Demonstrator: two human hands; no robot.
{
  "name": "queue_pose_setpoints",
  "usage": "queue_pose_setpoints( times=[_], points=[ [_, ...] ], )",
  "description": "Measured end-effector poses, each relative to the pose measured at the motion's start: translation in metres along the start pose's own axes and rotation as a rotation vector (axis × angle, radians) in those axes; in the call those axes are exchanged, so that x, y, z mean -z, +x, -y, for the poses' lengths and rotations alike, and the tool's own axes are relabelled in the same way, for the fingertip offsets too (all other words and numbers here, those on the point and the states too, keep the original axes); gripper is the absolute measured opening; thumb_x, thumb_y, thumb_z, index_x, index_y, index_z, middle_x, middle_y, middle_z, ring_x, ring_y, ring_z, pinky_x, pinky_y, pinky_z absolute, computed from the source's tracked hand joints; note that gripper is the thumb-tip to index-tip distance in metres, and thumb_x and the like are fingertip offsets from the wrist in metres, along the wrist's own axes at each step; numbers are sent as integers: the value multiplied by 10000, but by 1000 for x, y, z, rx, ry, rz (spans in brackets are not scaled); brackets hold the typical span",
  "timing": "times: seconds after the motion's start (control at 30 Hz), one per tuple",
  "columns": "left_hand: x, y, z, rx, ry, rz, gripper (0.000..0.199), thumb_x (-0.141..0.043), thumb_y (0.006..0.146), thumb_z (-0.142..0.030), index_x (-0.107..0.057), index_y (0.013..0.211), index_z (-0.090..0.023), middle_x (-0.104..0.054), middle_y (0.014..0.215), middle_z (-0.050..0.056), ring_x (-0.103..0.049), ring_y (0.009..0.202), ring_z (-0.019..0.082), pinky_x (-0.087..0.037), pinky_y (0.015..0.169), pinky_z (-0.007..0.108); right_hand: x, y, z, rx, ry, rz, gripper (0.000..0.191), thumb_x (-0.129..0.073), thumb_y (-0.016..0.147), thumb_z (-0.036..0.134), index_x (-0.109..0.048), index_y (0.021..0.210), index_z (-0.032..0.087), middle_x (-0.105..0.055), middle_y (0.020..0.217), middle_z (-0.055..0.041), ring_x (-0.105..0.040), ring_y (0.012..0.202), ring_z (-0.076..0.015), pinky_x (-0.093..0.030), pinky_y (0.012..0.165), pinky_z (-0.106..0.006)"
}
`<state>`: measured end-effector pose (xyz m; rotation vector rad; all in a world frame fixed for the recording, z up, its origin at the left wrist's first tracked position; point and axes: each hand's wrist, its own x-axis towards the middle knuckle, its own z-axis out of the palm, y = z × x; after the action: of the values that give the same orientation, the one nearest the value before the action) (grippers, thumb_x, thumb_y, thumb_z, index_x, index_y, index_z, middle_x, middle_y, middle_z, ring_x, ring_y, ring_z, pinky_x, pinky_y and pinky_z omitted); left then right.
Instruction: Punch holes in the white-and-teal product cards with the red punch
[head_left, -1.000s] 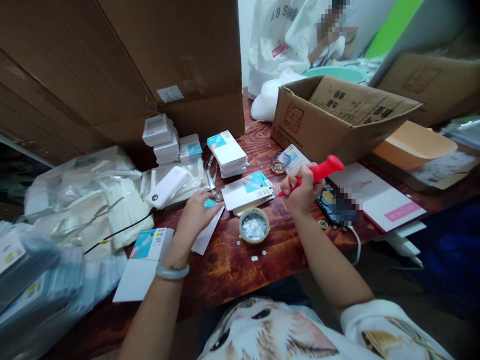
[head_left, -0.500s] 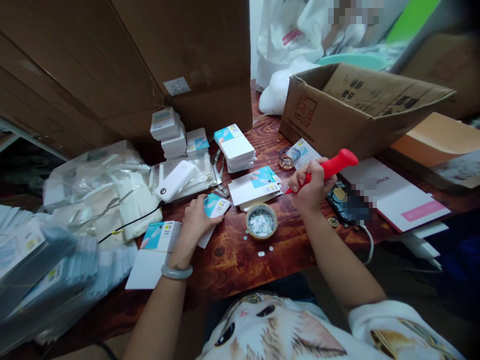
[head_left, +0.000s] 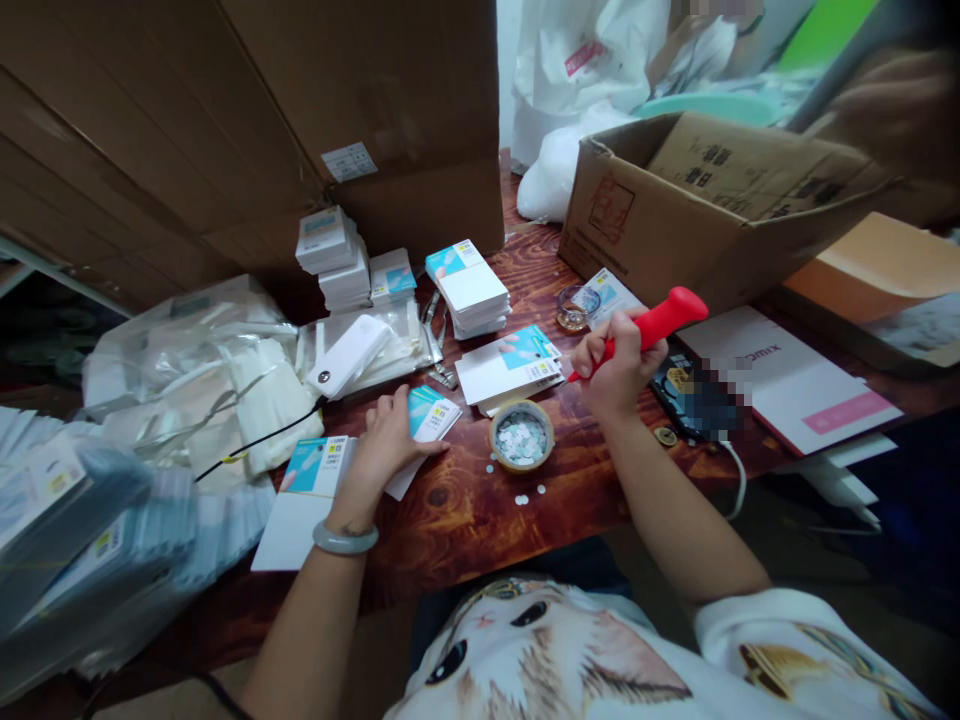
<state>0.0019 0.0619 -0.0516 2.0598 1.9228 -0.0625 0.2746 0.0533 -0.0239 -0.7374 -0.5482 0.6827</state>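
My left hand (head_left: 388, 440) is closed on a small fanned stack of blue-and-white cards (head_left: 431, 420) at the table's front. In my closed right hand (head_left: 616, 368) is a red-handled tool (head_left: 667, 318), its tip pointing left toward a white card stack (head_left: 504, 368). That tip lies near the stack's right edge; whether they touch cannot be made out. Just below the stack sits a round tub (head_left: 523, 438) of small pale discs, with a few loose discs beside it. Another banded card stack (head_left: 315, 490) lies left of my left hand.
Card stacks (head_left: 469, 290) stand farther back. Plastic-wrapped bundles (head_left: 97, 530) and a white device (head_left: 351, 355) with a black cable are at left. An open carton (head_left: 630, 220), a dark phone (head_left: 694, 395) with a cable and a white booklet (head_left: 787, 375) are at right.
My left hand and its cards have shifted slightly, with the cards more fanned. My right hand and the red tool have moved slightly left. A blurred shape now shows at the upper right.
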Motion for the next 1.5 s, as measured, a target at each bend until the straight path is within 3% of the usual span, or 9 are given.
queue_pose_setpoints(
  times=[0.17,0.4,0.6,0.77,0.87,1.0,1.13,1.37,1.5],
  points=[
    [8,9,-2,75,-97,162,977,-835,525,-550,-395,1288,-127,-498,1350,245,-492,1282,413,-439,991,447,0,0,0,7,7,19,363,-706,783,395,-402,700,217,-353,441,116,-317,300,-62,-259,311,-190],
    [10,1,-8,106,-138,70,907,-832,537,-489,-372,1231,-129,-472,1296,218,-481,1274,395,-443,1020,477,0,0,1,14,-11,10,380,-704,787,410,-392,690,216,-354,437,114,-316,300,-60,-258,318,-189],
    [-6,-34,12,-232,-680,-407,1203,-848,592,-519,-49,1458,-277,-445,1165,84,-563,1012,233,-497,917,418,1,1,-1,23,-13,16,405,-707,793,427,-383,677,214,-356,450,108,-336,298,-63,-270,315,-194],
    [-25,-56,18,-569,-741,-779,739,-715,687,-426,-272,1272,-343,-351,990,12,-449,827,171,-497,788,378,2,-1,-3,38,-21,40,338,-667,808,382,-401,682,215,-364,449,106,-341,295,-71,-265,307,-200],
    [-24,-64,17,-634,-650,-759,640,-715,677,-355,-315,1176,-331,-424,1120,53,-503,961,225,-498,856,450,2,-3,-3,41,-18,40,297,-660,801,345,-417,692,214,-364,442,111,-327,293,-68,-259,307,-197],
    [-21,-74,22,-557,-567,-667,793,-832,621,-436,-289,1192,-349,-448,1279,82,-484,1250,327,-436,1035,567,2,-3,-4,42,-24,60,297,-650,812,334,-413,680,213,-369,438,107,-325,294,-69,-253,307,-199],
    [-24,-81,22,-412,-543,-645,816,-797,695,-423,-247,1290,-325,-525,1189,75,-608,1105,287,-476,994,556,5,-4,-7,50,-73,118,278,-672,817,364,-452,729,217,-387,455,109,-351,302,-74,-281,320,-206],
    [-19,-74,2,-726,-542,-831,642,-846,659,-291,-481,1187,-275,-556,1192,70,-610,1094,276,-540,913,500,8,-6,-13,60,-136,178,331,-701,816,411,-444,747,214,-387,457,116,-354,310,-64,-283,327,-197],
    [-23,-69,2,-786,-662,-784,616,-816,722,-463,-528,1227,-259,-562,1217,104,-594,1138,296,-542,917,518,7,-7,-12,58,-141,156,320,-697,811,390,-441,738,213,-387,452,116,-348,315,-67,-293,320,-198]
  ],
)
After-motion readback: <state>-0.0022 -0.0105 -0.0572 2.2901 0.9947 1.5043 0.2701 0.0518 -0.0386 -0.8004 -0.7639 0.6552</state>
